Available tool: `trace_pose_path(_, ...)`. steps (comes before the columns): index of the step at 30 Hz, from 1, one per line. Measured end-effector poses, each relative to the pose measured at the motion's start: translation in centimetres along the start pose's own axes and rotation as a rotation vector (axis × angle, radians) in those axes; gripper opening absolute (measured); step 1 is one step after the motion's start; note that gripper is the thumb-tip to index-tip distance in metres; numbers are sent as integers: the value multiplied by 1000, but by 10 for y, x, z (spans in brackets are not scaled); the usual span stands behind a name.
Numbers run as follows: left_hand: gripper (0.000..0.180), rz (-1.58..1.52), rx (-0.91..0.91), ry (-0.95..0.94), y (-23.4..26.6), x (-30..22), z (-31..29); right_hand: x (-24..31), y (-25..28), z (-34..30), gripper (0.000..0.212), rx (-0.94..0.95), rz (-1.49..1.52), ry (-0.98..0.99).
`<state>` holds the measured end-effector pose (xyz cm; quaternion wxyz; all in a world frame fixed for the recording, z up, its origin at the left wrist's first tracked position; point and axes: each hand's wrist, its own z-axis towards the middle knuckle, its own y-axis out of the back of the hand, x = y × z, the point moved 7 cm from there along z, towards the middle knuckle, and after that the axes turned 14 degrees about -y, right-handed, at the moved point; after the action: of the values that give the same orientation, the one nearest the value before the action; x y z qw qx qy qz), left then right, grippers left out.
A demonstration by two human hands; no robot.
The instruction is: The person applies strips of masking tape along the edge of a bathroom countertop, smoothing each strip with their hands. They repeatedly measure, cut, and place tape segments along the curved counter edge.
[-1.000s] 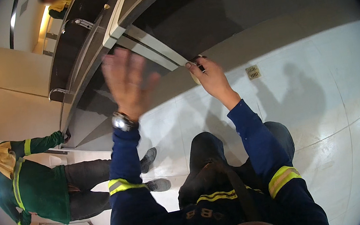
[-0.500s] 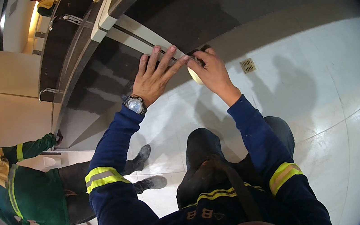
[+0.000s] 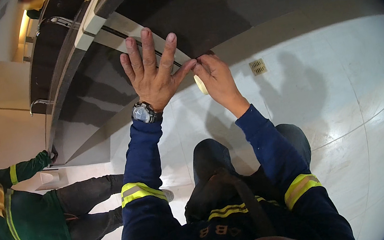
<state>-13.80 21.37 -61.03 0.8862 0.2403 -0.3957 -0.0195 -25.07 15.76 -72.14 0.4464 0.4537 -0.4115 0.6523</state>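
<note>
since 0.5 s ago the left hand [image 3: 152, 74] has spread flatter, open, on the masking tape strip [image 3: 141, 32] along the dark panel [image 3: 215, 5]. the right hand [image 3: 216, 80] pinches the tape roll [image 3: 201, 84] beside it.

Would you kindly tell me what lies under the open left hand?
The left hand presses flat on a pale strip of tape along the dark wall panel. The strip's stretch beneath the palm is hidden.

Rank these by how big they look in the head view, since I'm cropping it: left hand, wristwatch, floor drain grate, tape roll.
1. left hand
2. wristwatch
3. floor drain grate and tape roll: alike; the roll is partly hidden by the right hand, so unranked.
</note>
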Motion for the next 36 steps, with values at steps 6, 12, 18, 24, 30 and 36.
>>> trace_pose_path(6,90,-9,0,-18,1,-1,-2,1,-1,3,22,69,43,-34)
trace_pose_path(12,88,21,2,-23,4,1,-2,2,1,7,28,143,-11,-99)
trace_pose_path(18,92,12,45,-15,3,1,-3,-47,-13,14,27,149,348,-484)
trace_pose_path(24,104,-26,181,-22,-3,0,-9,-82,-13,11,28,72,581,-581)
trace_pose_path(30,110,34,232,-42,-14,-9,-8,-84,9,-9,27,112,393,-511)
trace_pose_path(36,93,-119,198,-40,0,-9,-14,-55,16,-38,27,50,280,-532)
